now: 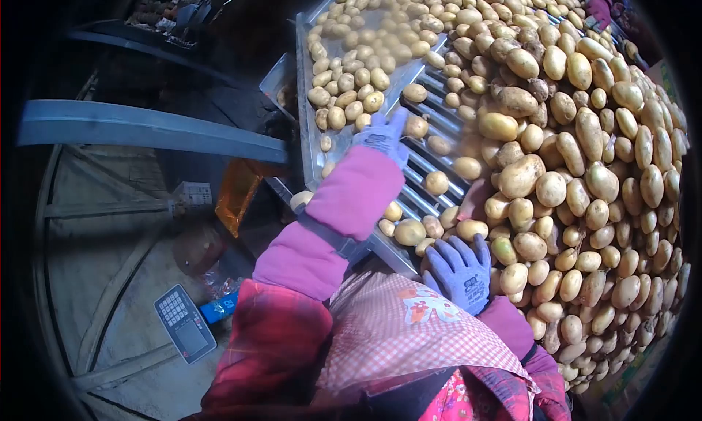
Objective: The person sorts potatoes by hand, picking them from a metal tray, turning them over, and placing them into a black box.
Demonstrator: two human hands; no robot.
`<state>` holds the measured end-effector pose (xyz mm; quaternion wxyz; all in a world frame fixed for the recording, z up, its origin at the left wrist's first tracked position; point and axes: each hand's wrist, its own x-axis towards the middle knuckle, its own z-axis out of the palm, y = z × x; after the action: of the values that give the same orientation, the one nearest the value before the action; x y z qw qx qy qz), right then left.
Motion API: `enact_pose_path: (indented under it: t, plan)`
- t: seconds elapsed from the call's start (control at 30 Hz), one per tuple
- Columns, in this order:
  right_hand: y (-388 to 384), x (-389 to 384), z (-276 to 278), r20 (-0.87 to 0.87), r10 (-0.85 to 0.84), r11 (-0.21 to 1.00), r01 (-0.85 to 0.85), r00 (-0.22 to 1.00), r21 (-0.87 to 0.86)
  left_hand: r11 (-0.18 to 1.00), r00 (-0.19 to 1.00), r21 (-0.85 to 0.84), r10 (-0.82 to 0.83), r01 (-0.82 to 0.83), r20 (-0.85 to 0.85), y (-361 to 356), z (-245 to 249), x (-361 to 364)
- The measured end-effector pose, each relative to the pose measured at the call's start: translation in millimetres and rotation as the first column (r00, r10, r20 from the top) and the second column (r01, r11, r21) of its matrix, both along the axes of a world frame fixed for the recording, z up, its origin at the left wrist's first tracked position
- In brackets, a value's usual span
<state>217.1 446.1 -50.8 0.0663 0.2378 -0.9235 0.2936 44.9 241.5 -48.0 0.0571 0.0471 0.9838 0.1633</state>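
Note:
My left hand (385, 137), in a lavender glove, reaches over the left edge of the metal rollers (424, 171). Its fingers are stretched out and apart, and no potato shows in them. Close beside the fingertips lies a potato (416, 127) on the rollers. Loose potatoes (358, 77) are gathered on the metal tray just beyond. My right hand (462, 276), gloved alike, lies with spread fingers at the near end of the rollers, against several potatoes (409, 232). The palm sides of both hands are hidden.
A large heap of potatoes (578, 194) fills the right side. At left, a blue-grey metal beam (146, 132) crosses above the floor. A keypad device with a display (184, 324) is low left, near an orange panel (240, 194). Another person's sleeve (598, 4) shows at top right.

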Motion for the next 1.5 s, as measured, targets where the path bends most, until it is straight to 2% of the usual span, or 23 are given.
enact_pose_path:
  t: [0.17, 0.23, 0.3, 0.4, 0.47, 0.5, 0.53, 0.57, 0.6, 0.67, 0.77, 0.83, 0.97, 1.0, 1.03, 1.07, 1.1, 1.2, 1.27, 1.33, 1.37, 1.43, 1.5]
  plan:
    - [3.8, -1.0, -3.7, -0.003, 0.054, 0.997, -0.054, 0.999, 0.047, 0.981, 0.981, -0.081, -0.169, 0.177, 0.099, 32.5, -31.4, -19.3]
    - [2.5, -1.9, -6.8, -0.05, 0.072, 0.996, -0.069, 0.996, 0.06, 0.986, 0.978, -0.157, -0.029, 0.063, 0.209, 35.5, -20.0, -25.2]
    - [2.6, -1.2, -3.7, -0.043, 0.053, 0.998, -0.051, 0.998, 0.046, 0.992, 0.991, 0.112, 0.039, -0.053, 0.125, 24.7, -25.0, -17.6]
    - [1.5, -2.3, 4.2, -0.038, 0.047, 0.998, -0.045, 0.998, 0.033, 0.988, 0.979, 0.149, 0.063, -0.034, -0.195, -18.3, -36.4, 1.9]
    - [0.5, -1.8, 5.2, -0.034, 0.041, 0.999, -0.041, 0.999, 0.025, 0.899, 0.955, 0.417, 0.232, -0.137, -0.187, -73.5, -36.8, 24.8]
    - [2.7, -1.7, 3.2, -0.043, 0.07, 0.997, -0.068, 0.997, 0.038, 0.933, 0.856, 0.358, 0.208, -0.029, -0.473, -98.9, -16.7, 37.5]
    - [4.3, -1.5, 0.2, -0.05, 0.093, 0.995, -0.09, 0.994, 0.051, 0.774, 0.916, 0.526, 0.401, -0.353, 0.024, -137.8, -0.5, 47.0]
    - [5.4, -1.4, -2.2, -0.06, 0.115, 0.992, -0.111, 0.992, 0.065, 0.958, 0.834, 0.12, 0.285, -0.259, -0.472, -153.0, 15.3, 77.0]
    - [5.8, -0.9, -2.5, -0.061, 0.129, 0.99, -0.125, 0.99, 0.067, 0.895, 0.837, 0.263, 0.435, -0.36, -0.332, -179.8, 17.6, 96.4]
    - [4.4, -0.7, -1.5, -0.051, 0.134, 0.989, -0.131, 0.99, 0.065, 0.77, 0.752, 0.137, 0.639, -0.624, -0.165, -208.9, 20.9, 144.7]
    - [2.1, 0.4, -1.3, -0.023, 0.129, 0.989, -0.127, 0.991, 0.072, 0.806, 0.8, -0.06, 0.571, -0.589, -0.185, -271.9, -32.8, 200.6]
    - [0.4, 3.4, -2.8, -0.037, 0.108, 0.988, -0.103, 0.993, 0.114, 0.767, 0.772, -0.109, 0.613, -0.633, -0.169, -229.8, -7.8, 211.3]
    - [-1.6, 3.4, 0.9, 0.0, 0.12, 0.979, -0.118, 0.993, 0.169, 0.921, 0.87, -0.091, 0.321, -0.38, -0.374, -147.6, 16.3, 198.4]
    - [-1.8, 4.2, 0.4, 0.0, 0.121, 0.977, -0.119, 0.993, 0.177, 0.971, 0.926, 0.014, 0.232, -0.238, -0.297, -108.5, 42.3, 185.0]
    - [-1.6, 4.7, -0.4, -0.013, 0.117, 0.977, -0.113, 0.993, 0.182, 0.997, 0.915, -0.06, 0.014, -0.041, -0.402, -88.2, 32.3, 181.1]
    - [-2.6, 5.6, -0.6, -0.026, 0.109, 0.977, -0.102, 0.994, 0.188, 0.985, 0.971, 0.097, -0.118, 0.14, -0.207, -63.7, 36.6, 173.0]
    - [-4.0, 5.4, -1.6, -0.032, 0.098, 0.975, -0.089, 0.995, 0.202, 0.915, 0.884, 0.243, -0.198, 0.321, -0.423, -41.2, 13.8, 177.8]
    - [2.1, 7.0, -9.2, -0.039, 0.135, 0.96, -0.12, 0.99, 0.253, 0.804, 0.882, 0.399, -0.307, 0.441, -0.357, 12.1, -9.3, 182.5]
    - [11.9, 3.5, 6.3, 0.016, 0.127, 0.984, -0.128, 0.992, 0.125, 0.701, 0.873, 0.52, -0.383, 0.488, -0.303, 21.3, -14.7, 176.8]
    - [21.5, 4.5, 33.5, 0.043, 0.049, 0.995, -0.045, 0.998, -0.094, 0.725, 0.858, 0.458, -0.44, 0.514, -0.266, 16.4, 2.3, 172.3]
    - [24.8, 6.4, 46.4, -0.03, 0.015, 0.997, -0.017, 0.999, -0.07, 0.715, 0.849, 0.458, -0.446, 0.528, -0.283, 19.8, 4.0, 168.7]
    - [28.9, 10.9, 62.1, -0.182, -0.064, 0.996, 0.074, 0.981, 0.05, 0.675, 0.69, 0.154, -0.719, 0.721, -0.083, 31.0, 2.5, 161.7]
    - [37.7, 12.4, 66.7, -0.263, -0.109, 0.983, 0.144, 0.959, 0.117, 0.706, 0.7, 0.044, -0.707, 0.707, 0.101, 34.2, 3.1, 145.8]
